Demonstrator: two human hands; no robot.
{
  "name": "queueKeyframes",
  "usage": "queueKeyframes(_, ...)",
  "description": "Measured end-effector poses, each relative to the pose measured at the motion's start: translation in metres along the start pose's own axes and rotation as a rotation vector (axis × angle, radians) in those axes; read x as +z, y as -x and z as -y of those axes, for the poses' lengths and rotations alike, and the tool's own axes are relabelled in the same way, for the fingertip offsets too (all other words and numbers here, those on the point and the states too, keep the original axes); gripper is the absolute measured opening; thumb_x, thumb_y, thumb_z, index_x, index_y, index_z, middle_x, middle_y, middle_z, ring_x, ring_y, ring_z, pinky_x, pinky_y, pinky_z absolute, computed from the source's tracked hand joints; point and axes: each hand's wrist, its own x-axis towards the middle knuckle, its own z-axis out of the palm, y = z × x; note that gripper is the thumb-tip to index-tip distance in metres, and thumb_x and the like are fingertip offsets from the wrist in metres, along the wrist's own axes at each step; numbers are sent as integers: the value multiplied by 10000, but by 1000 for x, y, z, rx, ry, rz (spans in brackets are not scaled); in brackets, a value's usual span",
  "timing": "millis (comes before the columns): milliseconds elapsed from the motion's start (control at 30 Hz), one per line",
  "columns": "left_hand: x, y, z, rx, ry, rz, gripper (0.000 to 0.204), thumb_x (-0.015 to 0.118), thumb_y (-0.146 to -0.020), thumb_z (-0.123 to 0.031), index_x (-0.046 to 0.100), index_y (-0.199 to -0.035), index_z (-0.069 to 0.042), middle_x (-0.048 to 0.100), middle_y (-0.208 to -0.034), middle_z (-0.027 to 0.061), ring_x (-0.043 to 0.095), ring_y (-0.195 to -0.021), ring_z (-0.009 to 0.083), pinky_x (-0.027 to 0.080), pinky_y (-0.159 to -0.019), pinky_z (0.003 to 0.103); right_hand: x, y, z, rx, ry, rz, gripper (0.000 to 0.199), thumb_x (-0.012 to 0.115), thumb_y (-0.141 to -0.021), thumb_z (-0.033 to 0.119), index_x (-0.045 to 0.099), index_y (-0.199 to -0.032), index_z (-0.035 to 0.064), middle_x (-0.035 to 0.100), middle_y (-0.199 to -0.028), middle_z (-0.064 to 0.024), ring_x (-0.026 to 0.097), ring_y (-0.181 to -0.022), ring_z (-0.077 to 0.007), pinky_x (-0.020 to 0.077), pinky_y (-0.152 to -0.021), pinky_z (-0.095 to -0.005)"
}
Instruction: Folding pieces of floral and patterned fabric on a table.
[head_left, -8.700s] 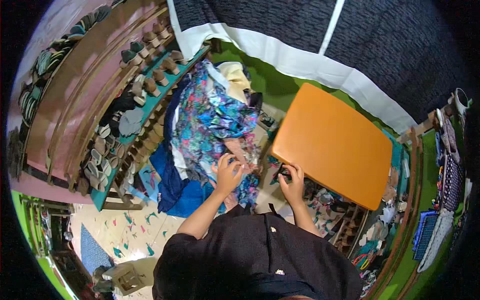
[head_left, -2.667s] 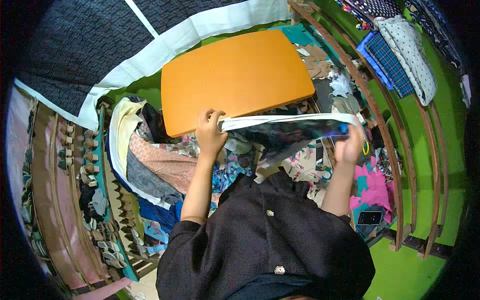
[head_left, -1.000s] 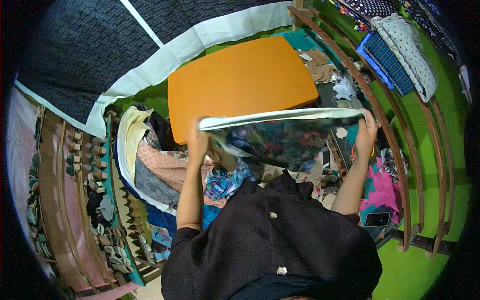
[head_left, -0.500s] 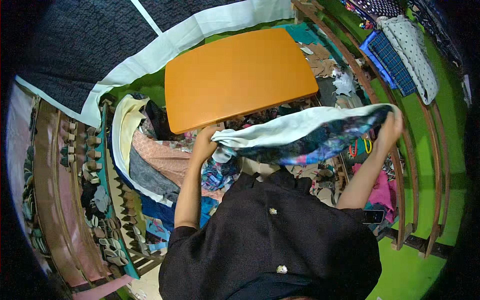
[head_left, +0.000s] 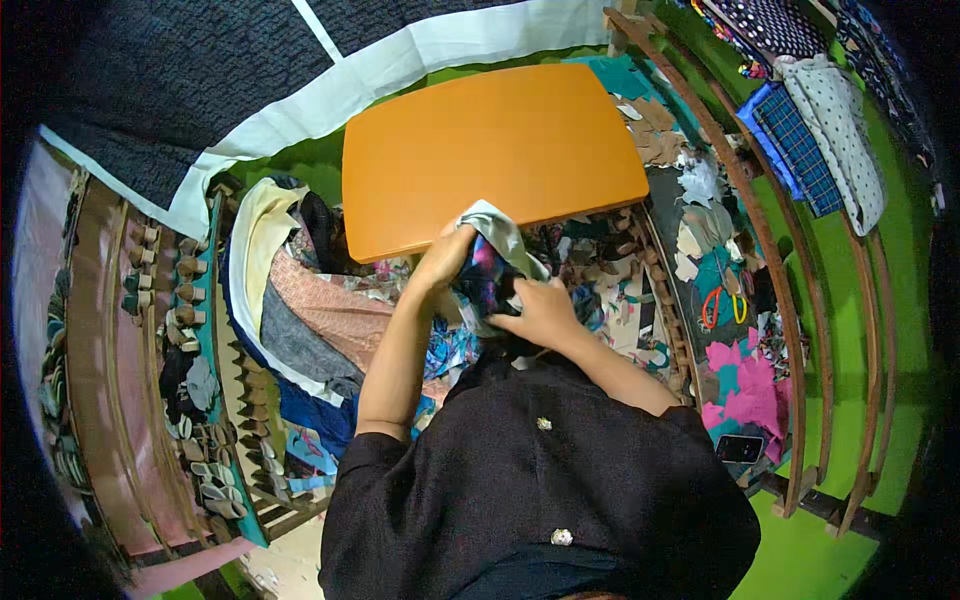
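Note:
A bunched piece of patterned fabric [head_left: 490, 262], dark with blue and purple print and a pale whitish underside, is between my two hands in front of my chest. Its upper edge is gripped by my left hand [head_left: 446, 262], close to the near edge of the orange tabletop [head_left: 495, 150]. My right hand [head_left: 540, 312] pinches the lower right side of the same cloth, fingers curled. Below and left of the cloth, more blue printed fabric [head_left: 452, 347] lies in a heap, partly hidden by my left forearm.
Draped fabrics [head_left: 325, 310] in peach, grey and cream lie at left. Shoe-shaped pieces fill the racks [head_left: 185, 290] farther left. On the right are scissors [head_left: 711, 308] with red and yellow handles, pink scraps [head_left: 750, 390], a phone [head_left: 740, 448] and a curved wooden rail [head_left: 745, 180].
The cloth was stretched wide between my hands, and is now gathered up. My right hand has swung from the far right in toward my left hand.

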Motion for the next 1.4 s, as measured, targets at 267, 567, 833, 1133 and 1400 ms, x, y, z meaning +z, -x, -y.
queueKeyframes(267, -49, 7, -1, 95, -631, 128, 596, 720, -543, -106, 448, -1067, -23, 550, -968, 172, 533, -933, 291, 417, -794, 339, -11, -20, -42, -34, 99, -358, 99, 528, -685, 169, 586, -699, 89, 600, -662, -79, 559, -602, -241, 327, -636, -379)
queueKeyframes(567, -49, 11, 77, 481, -828, -486, 478, 565, -546, 49, 518, -1006, -70, 557, -857, 152, 524, -790, 349, 432, -668, 373, -98, -7, -3, -281, -47, -794, 131, 600, -629, 107, 584, -752, 65, 597, -673, -73, 517, -564, -227, 286, -606, -328)
queueKeyframes(833, -79, 24, 66, 406, -723, -407, 327, 559, -569, 70, 598, -870, -48, 570, -757, 109, 564, -715, 258, 439, -623, 328, -118, 21, -47, 17, 82, -708, 122, 520, -703, 70, 589, -803, 60, 596, -709, -131, 544, -632, -296, 332, -609, -356)
queueKeyframes(1133, -142, 20, 157, -11, -547, -627, 270, 471, -664, 34, 610, -894, 2, 628, -820, 153, 603, -795, 231, 435, -727, 278, -151, 42, -74, 416, -222, -630, 233, 550, -653, 48, 577, -883, 22, 598, -845, -160, 550, -813, -310, 413, -664, -355)
queueKeyframes(1400, -125, -13, 35, 220, -165, -520, 230, 563, -690, -46, 585, -915, -5, 613, -788, 139, 580, -764, 169, 439, -676, 275, -157, 42, -66, 103, -444, -398, 432, 645, -604, 76, 444, -984, 36, 482, -965, -72, 437, -955, -149, 331, -862, -288)
